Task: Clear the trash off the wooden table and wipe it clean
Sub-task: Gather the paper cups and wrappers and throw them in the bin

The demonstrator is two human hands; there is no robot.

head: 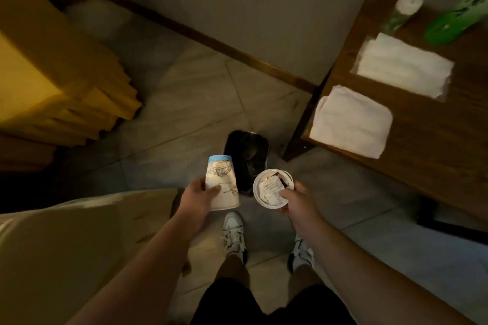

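Both forearms reach forward and down, bare, over black shorts and a pair of white sneakers (233, 235) planted on pale stone-look floor tiles. Left hand (196, 196) grips a tapered paper cup (221, 183), white with line drawings and a blue band at its far end, thumb pressed across its side. Right hand (297, 200) holds a round white plastic lid (272, 188) by its rim, thumb pinning a crumpled paper wrapper (272, 187) and a small dark scrap into its shallow well. The hands are apart, both above a small black bin (247, 158) with a glossy liner, rectangular with rounded corners, standing on the floor. Wooden table (427, 145) stands to the right, dark brown with visible grain; on it lie two soft white folded cloths (351, 121), a blurred clear bottle (404, 8) and a green package (459, 18). Yellow pleated fabric hangs at left.
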